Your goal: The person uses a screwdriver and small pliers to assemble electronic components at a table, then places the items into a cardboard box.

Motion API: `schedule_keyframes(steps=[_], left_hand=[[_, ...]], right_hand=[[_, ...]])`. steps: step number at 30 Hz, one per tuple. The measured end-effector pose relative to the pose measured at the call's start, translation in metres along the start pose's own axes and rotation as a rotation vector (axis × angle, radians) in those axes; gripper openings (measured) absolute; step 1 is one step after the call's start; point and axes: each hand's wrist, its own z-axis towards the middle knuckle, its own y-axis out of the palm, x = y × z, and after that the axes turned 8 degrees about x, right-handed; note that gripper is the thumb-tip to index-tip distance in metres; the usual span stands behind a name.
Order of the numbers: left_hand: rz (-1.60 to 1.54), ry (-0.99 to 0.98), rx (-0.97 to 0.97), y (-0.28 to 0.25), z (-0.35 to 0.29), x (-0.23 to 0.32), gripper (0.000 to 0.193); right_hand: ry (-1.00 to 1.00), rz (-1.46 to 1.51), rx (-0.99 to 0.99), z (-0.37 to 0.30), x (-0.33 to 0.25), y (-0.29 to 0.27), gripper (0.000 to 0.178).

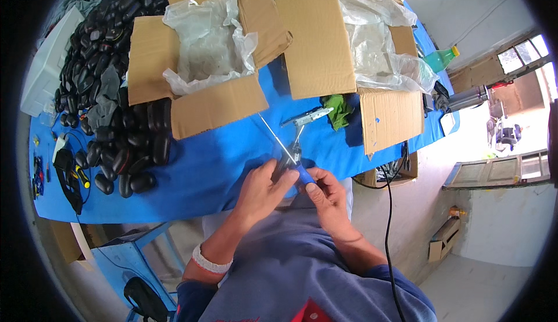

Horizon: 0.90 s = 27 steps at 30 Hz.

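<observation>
In front of my body my two hands meet at the table's near edge. My right hand [330, 198] is closed around the blue handle of a screwdriver [304, 174], whose long thin shaft points up and to the left. My left hand [260, 193] is closed on a small dark glossy part [284, 162], largely hidden by the fingers, so its kind is unclear. Just beyond the hands is a grey metal piece [308, 116] with a thin stem reaching toward them; whether it joins the held part I cannot tell.
Two open cardboard boxes [218, 112] [317, 43] lined with clear plastic stand on the blue-covered table [197, 185]. A heap of black rounded casings [136, 139] fills the left side. A green cloth [337, 111] lies between the boxes. A black cable [388, 235] hangs at the right.
</observation>
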Motion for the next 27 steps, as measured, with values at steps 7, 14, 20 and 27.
schedule_keyframes(steps=[7, 14, 20, 27], left_hand=[[-0.007, -0.01, 0.008, 0.001, 0.001, -0.004, 0.042], [-0.029, 0.027, 0.013, 0.001, -0.003, -0.001, 0.036], [-0.087, 0.034, 0.05, 0.001, -0.006, -0.004, 0.032], [-0.043, 0.049, 0.046, -0.003, -0.005, -0.005, 0.031]], right_hand=[[-0.056, -0.084, 0.039, -0.008, 0.012, 0.012, 0.025], [-0.053, -0.231, -0.018, -0.013, 0.002, 0.025, 0.029], [-0.117, -0.383, -0.077, -0.009, -0.004, 0.024, 0.027], [-0.361, -0.433, -0.077, 0.017, -0.021, 0.017, 0.021]])
